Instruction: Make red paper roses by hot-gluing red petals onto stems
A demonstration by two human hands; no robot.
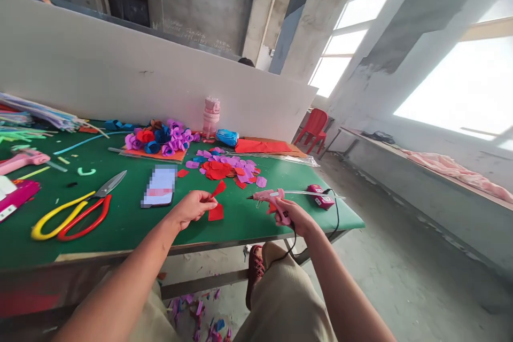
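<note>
My left hand (193, 209) is closed in a pinch on a red crepe paper petal (219, 188) that sticks up from the fingertips. A red square of paper (216, 212) shows just below those fingers; whether it hangs from them or lies on the table I cannot tell. My right hand (294, 215) is wrapped round the handle of a pink hot glue gun (267, 195), its dark nozzle pointing left toward the petal. A clear glue stick (306, 193) sticks out behind the gun. Beyond both hands lies a pile of red and purple petals (226, 167).
On the green table (128, 230) lie scissors (96, 200), a phone (160, 187), finished paper flowers (162, 139), a pink bottle (211, 117) and pipe cleaners (44, 109). A magenta box (320, 196) sits near the right edge. The black cord (294, 238) drops past my knee. A white board (160, 75) stands behind.
</note>
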